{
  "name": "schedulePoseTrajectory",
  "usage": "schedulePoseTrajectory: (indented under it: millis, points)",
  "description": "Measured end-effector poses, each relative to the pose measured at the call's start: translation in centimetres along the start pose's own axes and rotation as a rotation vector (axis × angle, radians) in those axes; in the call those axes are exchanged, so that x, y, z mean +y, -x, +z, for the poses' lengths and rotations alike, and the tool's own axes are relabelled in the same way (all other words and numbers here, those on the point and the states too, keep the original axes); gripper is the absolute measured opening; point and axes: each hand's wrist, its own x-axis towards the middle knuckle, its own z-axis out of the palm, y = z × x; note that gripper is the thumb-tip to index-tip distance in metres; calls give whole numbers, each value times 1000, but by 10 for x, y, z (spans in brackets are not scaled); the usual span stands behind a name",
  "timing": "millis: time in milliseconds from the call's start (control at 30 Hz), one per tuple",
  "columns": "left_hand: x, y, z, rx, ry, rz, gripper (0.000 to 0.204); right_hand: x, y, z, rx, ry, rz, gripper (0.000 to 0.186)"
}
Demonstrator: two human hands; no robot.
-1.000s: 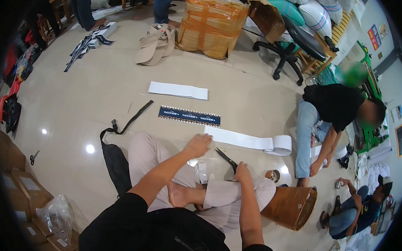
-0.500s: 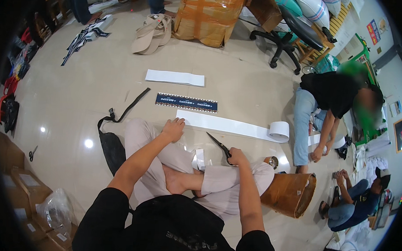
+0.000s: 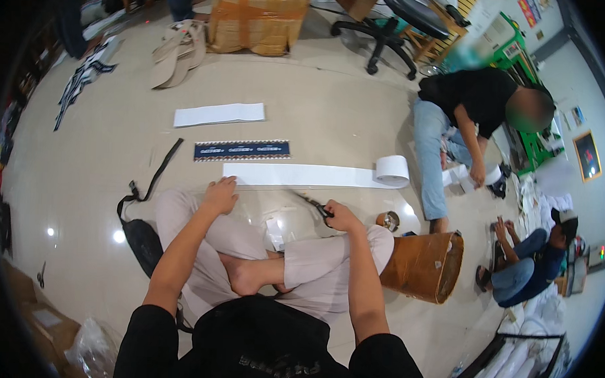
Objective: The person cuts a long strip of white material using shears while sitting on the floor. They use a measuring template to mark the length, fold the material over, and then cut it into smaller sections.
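A long white strip [image 3: 296, 176] lies flat on the floor before my crossed legs, its right end running into a standing roll [image 3: 392, 171]. The fingers of my left hand [image 3: 221, 195] rest extended at the strip's left end. My right hand [image 3: 343, 217] grips black-handled scissors [image 3: 309, 201], whose blades point left just below the strip, apart from it. Motion blur hides how wide the blades stand. Beyond the strip lies a dark blue patterned band [image 3: 242, 151], and farther off a flat white piece [image 3: 220, 115].
A roll of tape [image 3: 387, 221] and a brown cardboard bin [image 3: 416, 265] stand by my right knee. A black waist bag [image 3: 142, 245] lies at my left. Small white scraps [image 3: 274, 235] are near my shins. A co-worker [image 3: 475, 105] bends over another white roll at the right.
My view has shifted, so the scene sits farther left. My right hand has raised the scissors closer to the strip. The strip now lies more level, with my left hand still at its end.
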Motion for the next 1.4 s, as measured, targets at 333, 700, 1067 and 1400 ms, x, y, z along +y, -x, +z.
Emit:
schedulePoseTrajectory:
  millis: [333, 700, 1067, 1400]
  points:
    - [-19, 5, -30, -134, -135, -86, 59, -11, -16, 13, -257, 554, -128, 37]
    - [-60, 5, -67, -339, -239, -306, 58, 7, -59, -111, 286, 1085, -99, 65]
    - [-105, 5, -77, -418, -275, -479, 67, 63, -26, -208, 92, 683, 244, 109]
    - [-180, -9, -72, -333, -170, -553, 69, 79, -17, -182, 88, 797, 233, 104]
